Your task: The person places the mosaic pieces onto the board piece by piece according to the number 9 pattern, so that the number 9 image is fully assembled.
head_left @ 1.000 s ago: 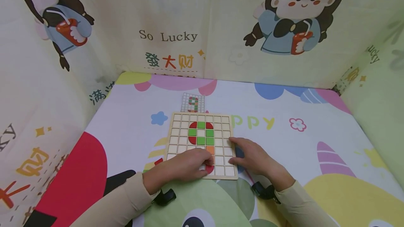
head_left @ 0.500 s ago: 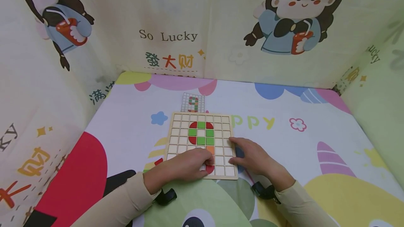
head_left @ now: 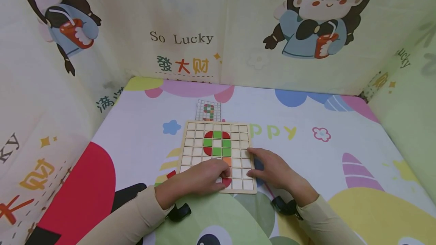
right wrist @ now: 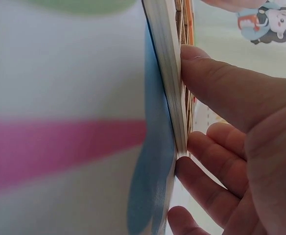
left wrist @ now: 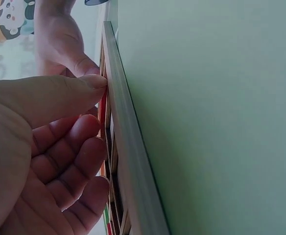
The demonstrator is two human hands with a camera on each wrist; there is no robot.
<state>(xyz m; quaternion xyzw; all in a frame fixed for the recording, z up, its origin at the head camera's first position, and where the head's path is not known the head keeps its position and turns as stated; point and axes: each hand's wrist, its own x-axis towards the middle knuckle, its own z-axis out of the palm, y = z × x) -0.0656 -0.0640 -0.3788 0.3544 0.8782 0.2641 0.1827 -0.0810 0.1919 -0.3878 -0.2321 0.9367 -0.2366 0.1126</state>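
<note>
A wooden grid board [head_left: 215,191] lies flat on the table, with red, green and orange tiles set in its cells. My left hand [head_left: 207,177] reaches over the lower part of the board. Its thumb and curled fingers are at a red rounded tile [head_left: 226,182] in the bottom row, pinching it in place. An orange tile [head_left: 226,162] shows just above the fingers; the cells under the hand are hidden. My right hand [head_left: 273,168] rests at the board's right edge, thumb and fingers spread apart. In the right wrist view, its thumb [right wrist: 216,78] touches the board's rim.
A small printed card [head_left: 208,111] with a coloured figure on a grid lies behind the board. A loose red piece [head_left: 171,174] sits left of the board, partly behind the left wrist. Printed cloth walls [head_left: 238,29] enclose the patterned tabletop [head_left: 289,135].
</note>
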